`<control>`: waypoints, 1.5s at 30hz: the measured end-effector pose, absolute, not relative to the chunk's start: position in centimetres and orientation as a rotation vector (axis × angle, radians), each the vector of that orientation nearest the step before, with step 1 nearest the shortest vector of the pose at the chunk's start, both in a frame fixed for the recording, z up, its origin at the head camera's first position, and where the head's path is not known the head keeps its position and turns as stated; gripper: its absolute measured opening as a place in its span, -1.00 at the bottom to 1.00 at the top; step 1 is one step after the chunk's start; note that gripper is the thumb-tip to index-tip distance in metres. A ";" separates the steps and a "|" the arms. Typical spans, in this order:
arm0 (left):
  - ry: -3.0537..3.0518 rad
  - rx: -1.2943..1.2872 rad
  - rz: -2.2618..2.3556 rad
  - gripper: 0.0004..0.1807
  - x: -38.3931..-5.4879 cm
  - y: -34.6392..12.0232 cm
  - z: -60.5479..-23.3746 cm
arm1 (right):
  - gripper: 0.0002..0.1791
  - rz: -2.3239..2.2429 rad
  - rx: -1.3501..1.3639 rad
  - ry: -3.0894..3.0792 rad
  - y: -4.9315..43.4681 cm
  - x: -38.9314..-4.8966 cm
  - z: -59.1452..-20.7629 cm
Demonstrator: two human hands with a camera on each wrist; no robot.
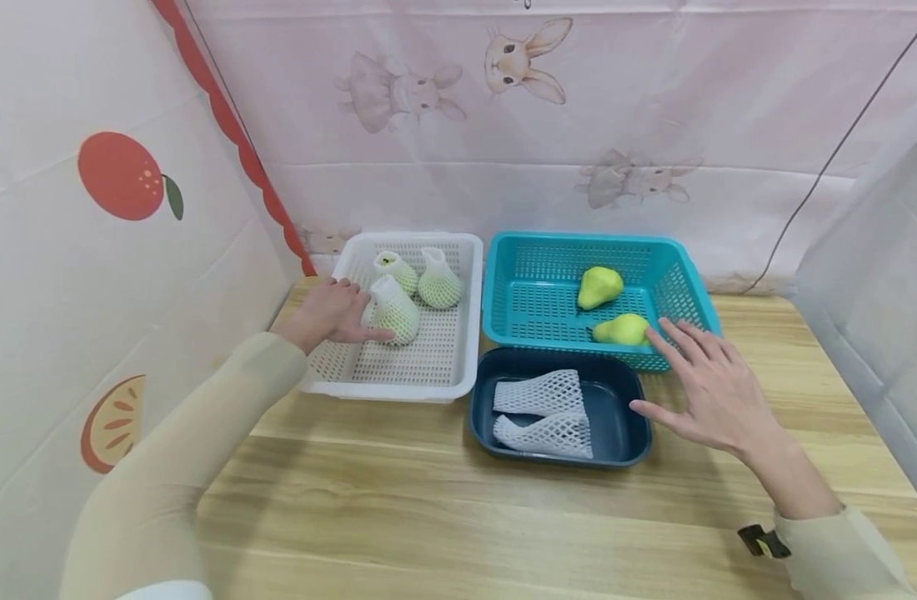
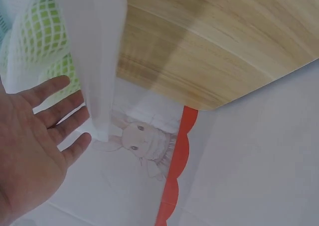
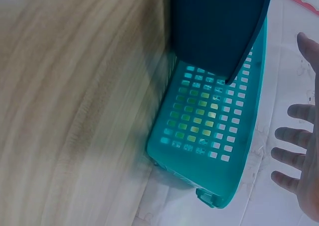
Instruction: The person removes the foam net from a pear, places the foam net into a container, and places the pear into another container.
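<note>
My left hand [image 1: 340, 313] is over the left rim of the white basket [image 1: 469, 333], fingers extended, thumb beside a foam-netted pear [image 1: 400, 318]. Two more netted pears, one [image 1: 439, 287] with its net gathered at the top and another [image 1: 398, 271], sit behind it. In the left wrist view the palm [image 2: 30, 156] faces the basket wall. Above the front right corner of the teal basket [image 1: 529, 337], my right hand [image 1: 717, 398] spreads its fingers, holding nothing. Its fingertips overlap a bare green pear [image 1: 622, 330]; a second bare pear [image 1: 599, 287] lies farther back.
A dark blue tray [image 1: 612, 425] stands in front of the teal basket with two white foam nets, one [image 1: 537, 393] behind the other [image 1: 544, 436]. Wood-grain tabletop [image 1: 398, 500] lies under everything. Printed cloth walls [image 1: 458, 183] rise behind and at the sides.
</note>
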State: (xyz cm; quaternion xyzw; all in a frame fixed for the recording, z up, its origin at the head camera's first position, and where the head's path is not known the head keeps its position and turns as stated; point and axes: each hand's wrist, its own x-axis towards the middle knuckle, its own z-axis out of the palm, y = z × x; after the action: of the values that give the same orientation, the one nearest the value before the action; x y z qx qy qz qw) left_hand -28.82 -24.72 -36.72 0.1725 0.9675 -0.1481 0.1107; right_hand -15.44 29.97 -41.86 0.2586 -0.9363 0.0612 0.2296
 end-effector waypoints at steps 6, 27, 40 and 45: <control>2.844 0.520 -0.454 0.12 -29.5 -24.9 -37.5 | 0.20 0.155 0.722 -2.568 29.9 -15.3 -42.1; 2.842 0.611 -0.529 0.08 -31.3 -23.9 -39.3 | 0.18 0.155 0.750 -2.539 29.9 -15.3 -42.3; 2.828 0.621 -0.500 0.07 -31.6 -22.0 -38.9 | 0.18 0.159 0.728 -2.542 30.2 -15.1 -42.2; 2.835 0.687 -0.473 0.11 -31.5 -21.5 -39.1 | 0.18 0.159 0.718 -2.545 30.3 -15.1 -42.2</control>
State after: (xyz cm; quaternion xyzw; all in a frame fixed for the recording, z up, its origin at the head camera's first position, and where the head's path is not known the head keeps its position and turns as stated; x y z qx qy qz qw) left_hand -31.55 -21.53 -39.11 0.2313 0.9552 -0.1593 0.0931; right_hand -15.06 30.26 -42.24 0.2630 -0.9317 0.0582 0.2438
